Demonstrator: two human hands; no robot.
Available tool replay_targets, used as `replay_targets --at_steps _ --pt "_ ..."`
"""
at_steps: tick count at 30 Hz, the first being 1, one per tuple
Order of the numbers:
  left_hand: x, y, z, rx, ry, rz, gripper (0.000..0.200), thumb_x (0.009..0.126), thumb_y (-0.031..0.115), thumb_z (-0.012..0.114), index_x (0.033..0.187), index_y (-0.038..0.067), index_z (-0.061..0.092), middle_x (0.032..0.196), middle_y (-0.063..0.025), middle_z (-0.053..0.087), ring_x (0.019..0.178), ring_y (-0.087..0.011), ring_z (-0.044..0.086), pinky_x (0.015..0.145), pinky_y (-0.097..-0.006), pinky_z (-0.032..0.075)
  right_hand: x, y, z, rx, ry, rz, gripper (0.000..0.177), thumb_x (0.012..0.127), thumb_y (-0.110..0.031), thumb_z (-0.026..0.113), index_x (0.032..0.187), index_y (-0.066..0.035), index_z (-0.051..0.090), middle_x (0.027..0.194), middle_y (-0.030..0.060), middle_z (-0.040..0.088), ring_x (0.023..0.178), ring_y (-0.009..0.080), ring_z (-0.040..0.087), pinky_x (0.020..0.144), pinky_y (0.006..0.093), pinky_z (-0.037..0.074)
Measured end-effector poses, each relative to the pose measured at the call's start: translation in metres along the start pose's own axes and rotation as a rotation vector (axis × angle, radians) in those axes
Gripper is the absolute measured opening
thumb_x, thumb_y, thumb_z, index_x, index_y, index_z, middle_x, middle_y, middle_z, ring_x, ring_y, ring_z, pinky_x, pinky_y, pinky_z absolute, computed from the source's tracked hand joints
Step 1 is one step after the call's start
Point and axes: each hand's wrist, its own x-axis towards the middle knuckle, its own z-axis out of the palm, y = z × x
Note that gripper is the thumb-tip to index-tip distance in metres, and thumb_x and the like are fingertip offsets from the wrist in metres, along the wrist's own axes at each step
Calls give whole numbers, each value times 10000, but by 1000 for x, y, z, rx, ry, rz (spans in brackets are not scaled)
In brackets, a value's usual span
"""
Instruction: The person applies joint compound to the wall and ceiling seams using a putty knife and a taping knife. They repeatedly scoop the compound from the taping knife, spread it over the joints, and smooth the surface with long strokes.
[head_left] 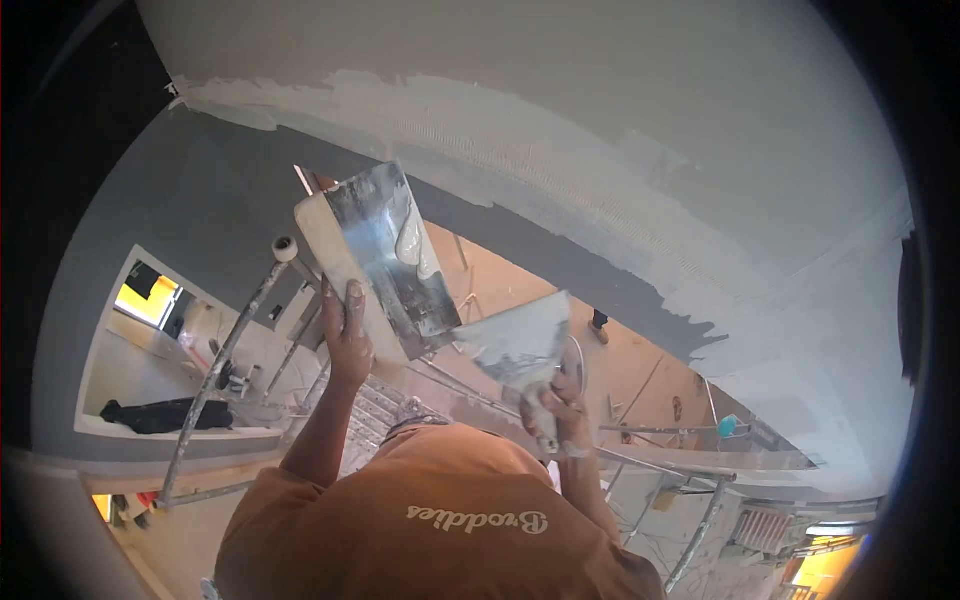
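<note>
My left hand (347, 335) is closed on the pale back bar of a wide steel skimming blade (372, 240). A thick streak of wet white filler (413, 248) clings to the blade's face, near its right edge. My right hand (558, 410) is wrapped round the handle of a flared putty knife (520, 340), smeared with filler. The knife's left corner overlaps the lower right corner of the skimming blade in this view. Both tools are held up in front of my orange shirt (430, 500), below the ceiling.
A band of white filler (480, 130) runs along the grey ceiling (600, 60) edge. Scaffold tubes (215, 375) stand at left, with more rails (665, 462) at right. A wall opening (150, 370) holds dark cloth (165, 413). A person's foot (599, 330) shows on the floor far below.
</note>
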Motion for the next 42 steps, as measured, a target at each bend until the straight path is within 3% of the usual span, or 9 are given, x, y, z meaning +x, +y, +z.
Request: replay_targets --at_steps 8,15,19,20,22,27,34,40,42 --pt "-18 11 17 189 -222 298 490 1039 118 452 1465 -72 304 1242 -141 520 1093 -176 497 952 -324 420 44 4 29 28 -114 16 299 993 -181 607 1209 25 583 780 93 613 566 136 543 482 242 407" --pt "-47 -9 -17 224 -316 90 481 1001 111 485 1428 -72 361 1179 -152 562 1071 -195 522 966 -351 424 62 -21 55 41 -207 -34 273 983 -151 608 1182 35 592 806 97 632 580 121 559 488 250 432" --pt "-43 -21 -18 -64 -230 -195 380 1037 179 518 1378 20 464 1171 -66 571 1042 -152 559 901 -324 457 54 -33 54 -576 -208 -464 276 986 -240 596 1066 20 644 888 74 648 725 160 609 659 293 508" --pt "-36 -17 -16 -444 -141 -462 286 1038 201 546 1288 62 544 1050 4 583 923 -105 587 792 -284 496 55 -42 52 -933 -343 -625 305 978 -196 553 1137 44 652 1017 135 676 906 213 659 773 347 534" --pt "-26 -20 -14 -476 -92 -306 209 1026 206 570 1207 102 580 985 37 578 858 -76 592 718 -238 494 48 -60 88 -1266 -471 -798 587 856 -47 607 1438 -102 553 1431 190 528 1223 328 600 965 416 531" --pt "1 -27 -48 -529 -197 -630 293 971 253 637 1223 105 614 962 17 643 832 -106 634 726 -262 519 50 -47 90 -1662 -381 -877 633 787 60 641 1382 -152 615 1399 119 561 1017 278 678 817 347 569" --pt "25 -18 -88 -574 -10 -490 335 946 296 661 1213 95 633 1010 -31 667 891 -150 655 771 -292 545 59 -43 77 -1630 -193 -684 541 838 36 649 1357 -116 623 1378 121 560 945 262 668 788 344 571" --pt "79 27 -75 -415 94 -95 471 1033 342 576 1394 53 487 1224 -70 580 1080 -197 586 907 -367 507 60 -28 70 -337 -105 -391 416 942 -132 595 1306 59 532 812 106 606 605 124 539 512 241 433" --pt "92 -30 -103 180 -24 127 513 1054 185 497 1524 19 373 1583 -204 298 1442 -351 368 1163 -415 355 53 -27 97 -252 -102 -287 372 965 -153 590 1269 56 549 827 121 622 629 144 560 548 252 446"
